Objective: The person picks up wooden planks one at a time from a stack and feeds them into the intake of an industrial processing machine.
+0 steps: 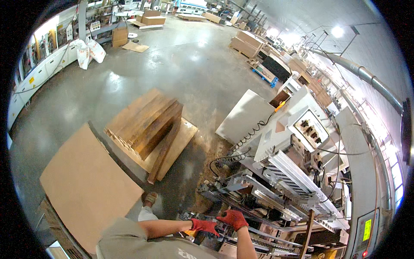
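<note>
Both red-gloved hands, left hand (204, 225) and right hand (233, 218), touch the grey machine (276, 172).

Both hands, left hand (204, 225) and right hand (233, 218), wear red gloves beside the pale grey machine (297, 142) and brown boards (144, 123).

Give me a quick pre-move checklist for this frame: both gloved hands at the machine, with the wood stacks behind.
1. Left hand gloved: ok.
2. Right hand gloved: ok.
3. What the hands grip on the machine: cannot tell.
4. Machine stopped: cannot tell.
5. Wooden boards stacked evenly on their pallet: ok.
6. Floor underfoot free of sawdust: not ok, debris lies beside the machine.
</note>
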{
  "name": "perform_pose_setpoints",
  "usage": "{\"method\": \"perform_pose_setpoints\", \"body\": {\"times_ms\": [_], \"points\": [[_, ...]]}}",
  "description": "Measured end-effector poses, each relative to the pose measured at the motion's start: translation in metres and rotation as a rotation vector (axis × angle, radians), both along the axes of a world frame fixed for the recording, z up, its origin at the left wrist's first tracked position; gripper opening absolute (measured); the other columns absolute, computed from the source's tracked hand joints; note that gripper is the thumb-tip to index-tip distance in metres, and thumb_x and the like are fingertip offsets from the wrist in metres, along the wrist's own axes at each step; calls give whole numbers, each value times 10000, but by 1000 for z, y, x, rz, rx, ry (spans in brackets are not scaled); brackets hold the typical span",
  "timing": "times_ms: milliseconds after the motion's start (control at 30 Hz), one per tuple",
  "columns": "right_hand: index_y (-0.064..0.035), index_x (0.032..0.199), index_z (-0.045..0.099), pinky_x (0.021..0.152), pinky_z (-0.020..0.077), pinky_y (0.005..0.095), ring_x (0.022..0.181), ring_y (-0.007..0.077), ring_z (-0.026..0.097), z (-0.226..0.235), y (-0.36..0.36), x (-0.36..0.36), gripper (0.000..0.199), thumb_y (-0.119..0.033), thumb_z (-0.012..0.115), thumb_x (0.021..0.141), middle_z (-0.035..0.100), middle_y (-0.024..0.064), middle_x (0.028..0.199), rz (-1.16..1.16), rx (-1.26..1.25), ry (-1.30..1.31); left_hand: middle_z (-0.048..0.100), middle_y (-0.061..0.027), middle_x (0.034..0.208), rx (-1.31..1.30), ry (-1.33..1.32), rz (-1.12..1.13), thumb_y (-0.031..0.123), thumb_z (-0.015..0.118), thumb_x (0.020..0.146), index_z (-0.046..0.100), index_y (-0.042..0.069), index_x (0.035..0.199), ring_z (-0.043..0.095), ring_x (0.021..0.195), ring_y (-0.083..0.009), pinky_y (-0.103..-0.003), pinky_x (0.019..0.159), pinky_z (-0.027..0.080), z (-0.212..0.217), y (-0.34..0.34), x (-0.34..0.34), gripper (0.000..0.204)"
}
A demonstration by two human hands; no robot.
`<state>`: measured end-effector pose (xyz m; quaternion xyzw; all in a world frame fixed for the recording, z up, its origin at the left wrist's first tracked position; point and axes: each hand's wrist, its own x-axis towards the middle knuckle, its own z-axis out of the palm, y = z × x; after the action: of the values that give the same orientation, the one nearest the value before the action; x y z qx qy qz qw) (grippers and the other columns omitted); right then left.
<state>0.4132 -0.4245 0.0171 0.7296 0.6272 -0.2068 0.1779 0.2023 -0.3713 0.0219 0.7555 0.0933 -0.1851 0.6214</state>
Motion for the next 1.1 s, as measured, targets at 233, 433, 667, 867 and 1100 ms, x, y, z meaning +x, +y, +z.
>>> {"method": "perform_pose_setpoints", "body": {"times_ms": [233,433,667,867,1100], "points": [[-50,1067,652,885,486,409,1012,334,619,27,-6,-21,589,-549,665,755,650,182,1085,-38,368,134,407,-193,1424,-311,-133,-153,601,714,683,277,64,1454,413,1291,-327,-421,1041,342,-73,16,17,1037],[-49,1095,639,914,471,406,1054,334,599,24,-5,-14,593,-528,682,748,634,178,1134,-101,281,218,392,-153,1439,-332,-480,-120,572,702,729,242,139,1478,419,1284,-303,-427,1016,353,-106,3,6,980],[-42,1126,629,943,456,404,1077,332,586,19,-2,-14,653,-579,645,754,615,169,1182,-141,264,208,362,-229,1441,-141,-125,-90,584,696,735,203,149,1488,380,1313,-353,-436,1062,326,-51,-32,31,1000],[-43,1131,628,932,460,413,1060,344,591,13,-5,-12,658,-588,634,761,614,164,1183,-84,375,221,351,-226,1449,-309,-252,-29,553,691,764,193,149,1491,352,1334,-339,-432,1066,325,-108,-27,12,969],[-58,1130,632,898,480,406,1040,335,602,19,-1,-13,638,-577,640,761,630,158,1153,-108,326,209,339,-217,1456,-55,-366,143,580,664,772,149,133,1498,402,1294,-364,-441,1042,355,-84,-38,7,996]]}}
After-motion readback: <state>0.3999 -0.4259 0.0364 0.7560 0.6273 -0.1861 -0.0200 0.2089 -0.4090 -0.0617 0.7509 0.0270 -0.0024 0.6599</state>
